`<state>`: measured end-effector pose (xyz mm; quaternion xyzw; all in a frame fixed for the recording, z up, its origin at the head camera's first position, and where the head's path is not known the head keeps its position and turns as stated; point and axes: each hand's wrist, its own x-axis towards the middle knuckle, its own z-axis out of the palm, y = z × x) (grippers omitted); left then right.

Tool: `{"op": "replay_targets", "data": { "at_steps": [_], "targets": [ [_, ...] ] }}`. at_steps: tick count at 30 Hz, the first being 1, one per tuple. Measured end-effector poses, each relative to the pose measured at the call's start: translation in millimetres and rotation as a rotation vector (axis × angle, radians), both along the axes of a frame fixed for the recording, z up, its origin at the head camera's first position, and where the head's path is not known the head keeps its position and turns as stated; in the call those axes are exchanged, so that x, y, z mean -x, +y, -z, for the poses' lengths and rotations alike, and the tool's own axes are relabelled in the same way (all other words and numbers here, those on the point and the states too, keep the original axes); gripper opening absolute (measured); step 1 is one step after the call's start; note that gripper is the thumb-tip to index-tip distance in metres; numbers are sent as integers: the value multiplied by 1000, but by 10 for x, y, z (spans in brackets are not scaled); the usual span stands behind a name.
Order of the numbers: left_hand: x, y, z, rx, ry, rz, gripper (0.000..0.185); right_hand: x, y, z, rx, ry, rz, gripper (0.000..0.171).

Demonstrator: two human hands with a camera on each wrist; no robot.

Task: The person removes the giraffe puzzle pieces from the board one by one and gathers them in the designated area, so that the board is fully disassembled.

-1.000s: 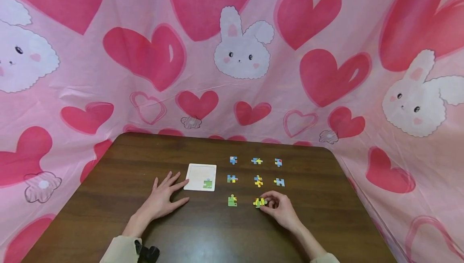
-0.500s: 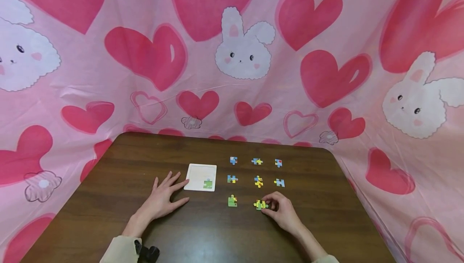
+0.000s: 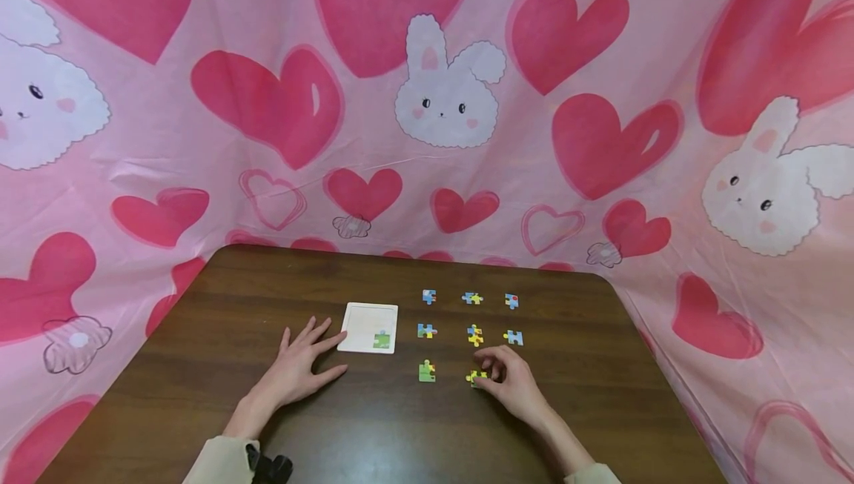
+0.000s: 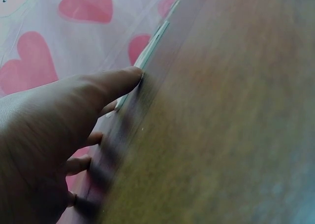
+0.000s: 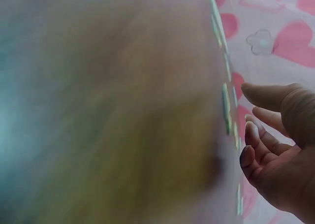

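My left hand (image 3: 293, 367) lies with fingers spread on the table, its index fingertip at the left edge of a white square puzzle tray (image 3: 363, 313). In the left wrist view that hand (image 4: 54, 115) touches the tray's edge (image 4: 152, 44). One green puzzle piece (image 3: 382, 339) sits in the tray's lower right corner. Over a yellow-green puzzle piece (image 3: 472, 378) hovers my right hand (image 3: 510, 380), partly covering it. In the right wrist view the thumb and fingers of this hand (image 5: 280, 150) stand apart, with nothing between them; the nearest piece (image 5: 227, 108) lies just beyond.
Right of the tray, loose pieces lie in rows: a green one (image 3: 427, 372) at the front, several blue and yellow ones such as this piece (image 3: 475, 335) behind. The brown table (image 3: 373, 425) ends at a pink heart-patterned cloth (image 3: 360, 128).
The right hand held the yellow-green piece and shifted it slightly toward the person; now its fingers have let go and lifted a little. The left hand has stayed in place.
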<state>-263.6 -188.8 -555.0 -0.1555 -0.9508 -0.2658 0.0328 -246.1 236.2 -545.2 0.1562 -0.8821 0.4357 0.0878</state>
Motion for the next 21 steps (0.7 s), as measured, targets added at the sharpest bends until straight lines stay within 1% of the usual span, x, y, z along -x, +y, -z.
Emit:
{"op": "replay_targets", "data": {
  "at_steps": [5, 10, 14, 16, 21],
  "targets": [
    [-2, -12, -2, 1, -3, -1, 71, 127, -186, -94, -31, 4, -63, 45],
    [5, -18, -11, 12, -9, -3, 73, 260, -420, -173, -43, -19, -118, 47],
    [7, -24, -13, 21, -10, -6, 74, 368, -608, -202, -56, -32, -167, 47],
    [5, -25, -14, 21, -11, -9, 75, 419, -699, -208, -66, -20, -197, 47],
    [1, -14, -7, 15, -13, 7, 75, 483, -875, -194, -86, -23, -236, 47]
  ]
}}
